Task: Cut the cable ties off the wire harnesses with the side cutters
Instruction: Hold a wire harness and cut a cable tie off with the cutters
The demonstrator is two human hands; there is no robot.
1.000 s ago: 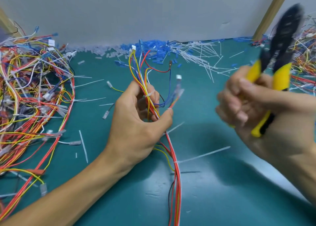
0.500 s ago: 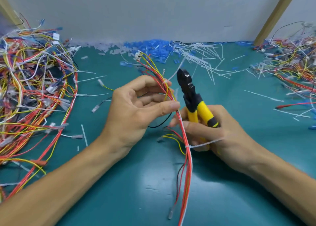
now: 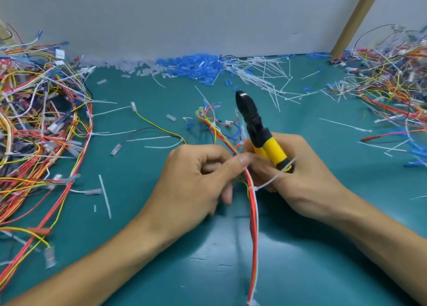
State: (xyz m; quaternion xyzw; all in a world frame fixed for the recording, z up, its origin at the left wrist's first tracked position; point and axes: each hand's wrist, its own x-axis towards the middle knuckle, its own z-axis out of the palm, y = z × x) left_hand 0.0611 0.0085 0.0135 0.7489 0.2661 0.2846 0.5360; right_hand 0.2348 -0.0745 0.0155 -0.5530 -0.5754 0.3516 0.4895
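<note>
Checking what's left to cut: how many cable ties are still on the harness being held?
1: a white cable tie wraps the harness between the left hand, which pinches it, and the right hand gripping the side cutters. Others may be hidden under the hands.

One view on record, from a wide-angle camera worn on the person's head. It faces forward and down onto the flat teal-green work surface (image 3: 138, 248) at close range. The left hand (image 3: 196, 180) and right hand (image 3: 307, 178) sit mid-frame, and both forearms enter from the bottom edge. A plain pale grey back wall (image 3: 184, 16) closes the top, with a slanting light wooden post (image 3: 355, 19) at upper right. Coverage runs from the tangled red-and-yellow wire heap (image 3: 34, 132) at the left edge to a similar multicoloured wire heap (image 3: 392, 79) at the right.
</note>
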